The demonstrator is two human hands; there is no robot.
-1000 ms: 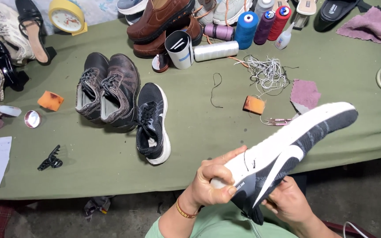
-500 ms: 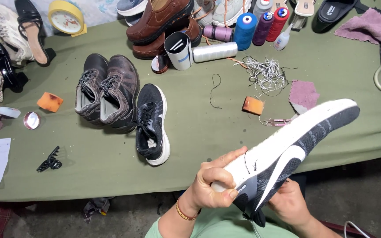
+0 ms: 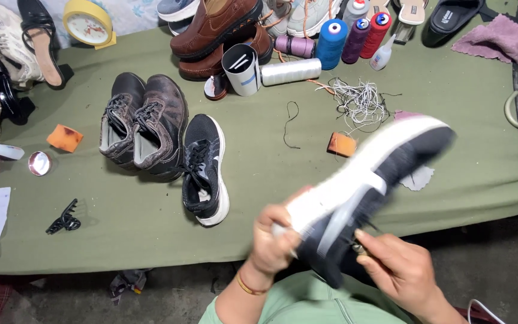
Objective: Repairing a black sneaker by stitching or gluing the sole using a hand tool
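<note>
**Black-and-white sneaker held over the worktop's near edge**

We are holding a black-and-white sneaker (image 3: pixel 361 192) in both hands, above the near edge of the green worktop (image 3: pixel 271 180), toward its right end. The shoe is blurred and lying at a slant, its toe pointing up and to the right. Our left hand (image 3: pixel 274 240) is gripping the heel end, fingers curled tight around the white sole. Our right hand (image 3: pixel 400 270) is sitting under the shoe's dark upper, its fingers drawn together and pinching something small by the laces; we cannot tell what. The matching black sneaker (image 3: pixel 205 168) is lying on the worktop near the middle, just beside a pair of worn brown shoes (image 3: pixel 145 126). Thread spools (image 3: pixel 346 39) are standing along the far edge, with a tangle of white thread (image 3: pixel 361 102) near them.
</note>
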